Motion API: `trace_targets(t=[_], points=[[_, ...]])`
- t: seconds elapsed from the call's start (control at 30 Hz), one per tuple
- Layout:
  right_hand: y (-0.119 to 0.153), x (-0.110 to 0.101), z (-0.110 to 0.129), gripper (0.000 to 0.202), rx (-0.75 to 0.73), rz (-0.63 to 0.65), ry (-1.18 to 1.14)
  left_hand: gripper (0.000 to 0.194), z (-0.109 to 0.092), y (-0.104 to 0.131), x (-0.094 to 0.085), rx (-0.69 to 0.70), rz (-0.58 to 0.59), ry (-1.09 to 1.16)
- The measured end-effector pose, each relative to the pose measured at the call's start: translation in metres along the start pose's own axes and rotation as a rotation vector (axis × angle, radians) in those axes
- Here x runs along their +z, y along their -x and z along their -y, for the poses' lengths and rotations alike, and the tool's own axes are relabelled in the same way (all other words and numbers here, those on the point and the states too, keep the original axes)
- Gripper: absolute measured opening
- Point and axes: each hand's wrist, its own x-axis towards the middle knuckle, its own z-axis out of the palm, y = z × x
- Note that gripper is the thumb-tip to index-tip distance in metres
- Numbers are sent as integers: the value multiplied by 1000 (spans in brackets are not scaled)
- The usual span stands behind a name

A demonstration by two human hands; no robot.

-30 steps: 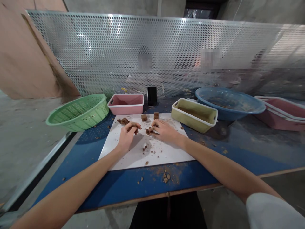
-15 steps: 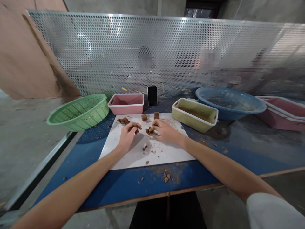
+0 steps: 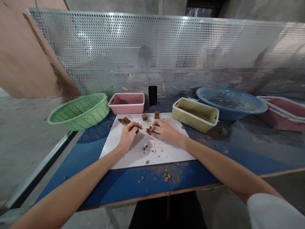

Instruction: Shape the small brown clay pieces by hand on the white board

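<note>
Near, on the blue tabletop [image 3: 114,190]: small brown lumps [image 3: 166,179], liable to scatter if a forearm brushes them. Over the white rectangular board [image 3: 119,160]: left hand [image 3: 126,137], fingers bent, partly closed, contents unclear; right hand [image 3: 165,131], fingers curled, pinching a dark-brown, irregular clump [image 3: 149,130], which might crumble if squeezed hard. Beyond: two brown cubes [image 3: 145,117]. Far: upright black-screened phone [image 3: 152,95].

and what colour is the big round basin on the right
Blue, best seen in the head view.
</note>
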Motion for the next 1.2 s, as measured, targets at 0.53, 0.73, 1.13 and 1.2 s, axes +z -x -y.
trace_targets(t=[0.53, 0.73, 1.13, 1.2], points=[[-5, -30, -8, 30, -33, -232, 65, 16, 3, -1, -3, 69, 33, -121], [11, -106, -59, 30, 384, -287, 213, 28, 3, -7, -5, 448, 177, -479], [76, -139, -130, 92, 987, 381, -100, 37, 17, -33, -5, 689, 293, -613], [79, -138, -134, 95, 1017, 394, -111, 37, 19, -30, -4, 721, 291, -624]])
